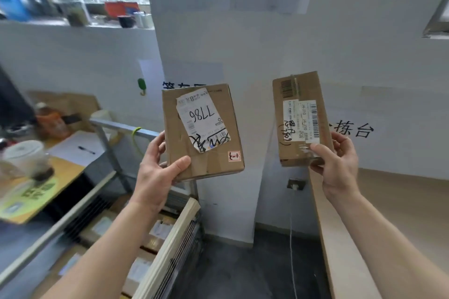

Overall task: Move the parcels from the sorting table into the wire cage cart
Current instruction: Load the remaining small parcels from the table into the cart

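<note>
Up in front of the white wall (255,39), two brown cardboard parcels are held in the air, one in each hand. The wider parcel (181,128) is a flat box, slightly tilted. A crumpled white label (202,120) on its face bears handwritten digits that read upside down and black scribbles near its lower edge, and a small red-and-white sticker (234,156) sits at the lower right corner. The narrower parcel (291,148) stands nearly upright. It has a printed barcode near its top, clear tape down its middle and a white shipping label with barcodes and black handwriting.

The left hand (158,172) grips the wider parcel at its lower left corner, thumb pressed on the front face and fingers curled behind the left edge. The right hand (337,165) grasps the narrower parcel at its lower right corner, thumb on the front over the label's bottom and fingers wrapped behind. The parcels are apart, with bare wall between them.

Below the left arm lies the wire cage cart (167,247), with other boxes inside it. The wooden sorting table (401,213) lies below the right hand.
</note>
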`<state>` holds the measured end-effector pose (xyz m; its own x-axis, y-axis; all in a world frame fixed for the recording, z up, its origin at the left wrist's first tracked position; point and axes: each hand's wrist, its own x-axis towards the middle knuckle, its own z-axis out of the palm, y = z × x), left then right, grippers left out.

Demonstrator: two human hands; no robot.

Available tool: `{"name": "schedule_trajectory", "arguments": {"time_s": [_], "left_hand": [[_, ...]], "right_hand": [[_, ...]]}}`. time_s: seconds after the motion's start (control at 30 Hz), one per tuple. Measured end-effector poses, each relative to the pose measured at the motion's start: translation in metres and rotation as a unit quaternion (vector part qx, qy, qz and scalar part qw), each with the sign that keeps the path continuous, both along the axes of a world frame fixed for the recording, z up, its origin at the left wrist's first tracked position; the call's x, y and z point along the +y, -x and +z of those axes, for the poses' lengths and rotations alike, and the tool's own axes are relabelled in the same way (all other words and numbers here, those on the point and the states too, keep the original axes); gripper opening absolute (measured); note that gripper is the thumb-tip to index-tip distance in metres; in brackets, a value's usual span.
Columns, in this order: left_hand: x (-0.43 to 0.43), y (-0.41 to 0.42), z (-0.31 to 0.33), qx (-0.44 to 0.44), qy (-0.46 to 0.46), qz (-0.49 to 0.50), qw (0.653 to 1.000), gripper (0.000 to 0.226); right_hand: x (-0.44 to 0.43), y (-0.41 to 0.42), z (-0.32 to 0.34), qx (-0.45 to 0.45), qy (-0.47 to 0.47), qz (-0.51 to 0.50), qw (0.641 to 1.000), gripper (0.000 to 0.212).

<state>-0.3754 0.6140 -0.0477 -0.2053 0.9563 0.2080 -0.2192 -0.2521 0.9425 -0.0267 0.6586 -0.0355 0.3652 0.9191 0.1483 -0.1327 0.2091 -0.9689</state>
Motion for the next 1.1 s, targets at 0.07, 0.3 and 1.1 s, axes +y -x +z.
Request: {"name": "schedule_trajectory", "arguments": {"time_s": [0.07,0.3,1.1], "left_hand": [[-0.021,0.021,0.002,-0.001,0.001,0.021,1.0,0.068],[-0.082,0.103,0.005,0.004,0.004,0.126,0.992,0.083],[-0.35,0.37,-0.002,0.012,0.004,0.352,0.936,0.067]], "right_hand": [[0.0,0.024,0.002,0.0,0.0,0.022,1.0,0.04],[-0.008,0.122,0.018,-0.005,-0.013,0.118,0.993,0.044],[-0.15,0.469,0.021,-0.049,-0.027,0.346,0.937,0.044]]}}
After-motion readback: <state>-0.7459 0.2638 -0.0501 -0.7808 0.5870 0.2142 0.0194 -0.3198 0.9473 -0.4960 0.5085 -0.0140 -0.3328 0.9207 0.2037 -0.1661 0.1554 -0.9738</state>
